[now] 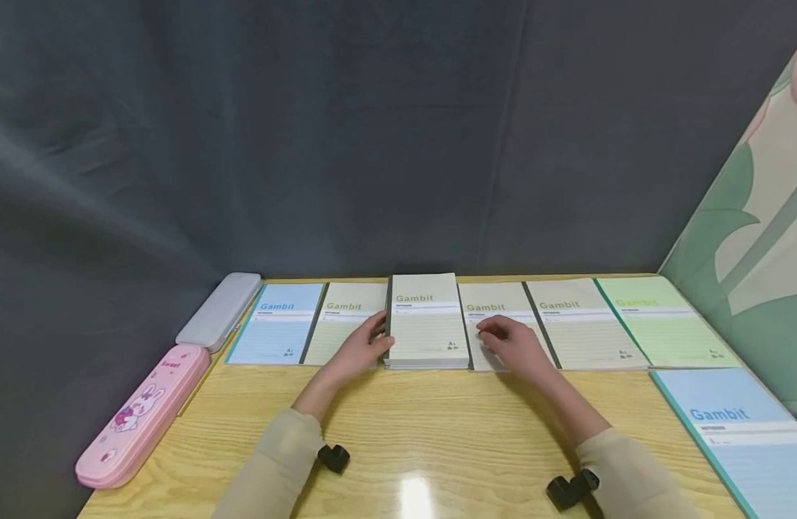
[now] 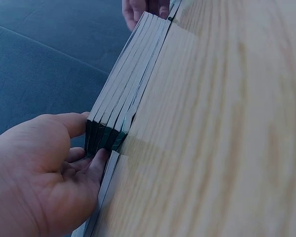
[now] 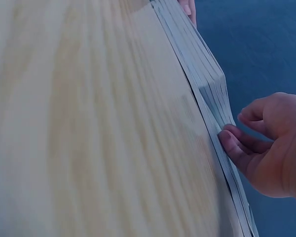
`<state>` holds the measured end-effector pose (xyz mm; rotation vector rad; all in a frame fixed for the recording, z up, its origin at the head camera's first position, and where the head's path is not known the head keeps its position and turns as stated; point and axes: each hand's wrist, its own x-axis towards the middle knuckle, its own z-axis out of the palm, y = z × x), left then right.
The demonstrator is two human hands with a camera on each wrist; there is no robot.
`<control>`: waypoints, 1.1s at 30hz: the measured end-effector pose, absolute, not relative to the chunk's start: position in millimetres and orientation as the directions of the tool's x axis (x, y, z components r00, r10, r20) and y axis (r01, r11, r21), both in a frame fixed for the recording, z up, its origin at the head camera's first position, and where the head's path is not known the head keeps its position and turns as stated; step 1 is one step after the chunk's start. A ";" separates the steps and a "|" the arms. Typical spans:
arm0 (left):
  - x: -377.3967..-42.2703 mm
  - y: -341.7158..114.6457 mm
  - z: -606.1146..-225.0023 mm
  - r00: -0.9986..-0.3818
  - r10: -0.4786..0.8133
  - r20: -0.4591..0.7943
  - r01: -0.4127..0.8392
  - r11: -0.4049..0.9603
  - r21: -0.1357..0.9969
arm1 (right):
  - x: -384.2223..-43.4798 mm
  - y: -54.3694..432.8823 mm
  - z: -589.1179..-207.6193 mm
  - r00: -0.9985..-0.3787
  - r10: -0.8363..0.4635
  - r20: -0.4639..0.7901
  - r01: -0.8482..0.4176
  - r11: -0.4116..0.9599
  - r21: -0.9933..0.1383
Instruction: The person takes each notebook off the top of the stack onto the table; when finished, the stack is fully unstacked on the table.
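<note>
The stack [image 1: 430,331], cream on top with gold "Gambit" lettering, lies mid-table [image 1: 437,418]. My left hand [image 1: 361,347], half open, rests against its dark spines [image 2: 99,136]; my right hand [image 1: 516,347] curls loosely beside it, empty.

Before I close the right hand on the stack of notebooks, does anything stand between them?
Nothing visible stands between the right hand and the stack; only a flat notebook lies beneath the hand, lower than the stack's top.

Bright glare on the table [image 1: 437,432]
</note>
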<state>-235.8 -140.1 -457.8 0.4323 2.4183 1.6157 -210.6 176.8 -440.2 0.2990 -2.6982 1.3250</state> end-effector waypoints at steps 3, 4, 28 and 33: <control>-235.5 -140.1 -457.1 -0.937 0.349 -0.004 0.129 0.357 0.925 | -215.5 169.4 -440.5 -0.979 -0.109 0.172 -0.203 0.544 -0.814; -235.4 -139.9 -457.0 -0.937 0.350 -0.004 0.129 0.354 0.926 | -217.0 167.0 -440.8 -0.982 -0.102 0.161 -0.191 0.527 -0.828; -234.3 -142.7 -460.1 -0.935 0.354 -0.025 0.108 0.351 0.930 | -229.1 147.5 -443.6 -0.984 -0.141 0.111 -0.170 0.531 -0.830; -234.9 -140.8 -458.5 -0.935 0.354 -0.009 0.135 0.380 0.915 | -228.4 153.6 -443.7 -0.985 -0.136 0.109 -0.166 0.544 -0.823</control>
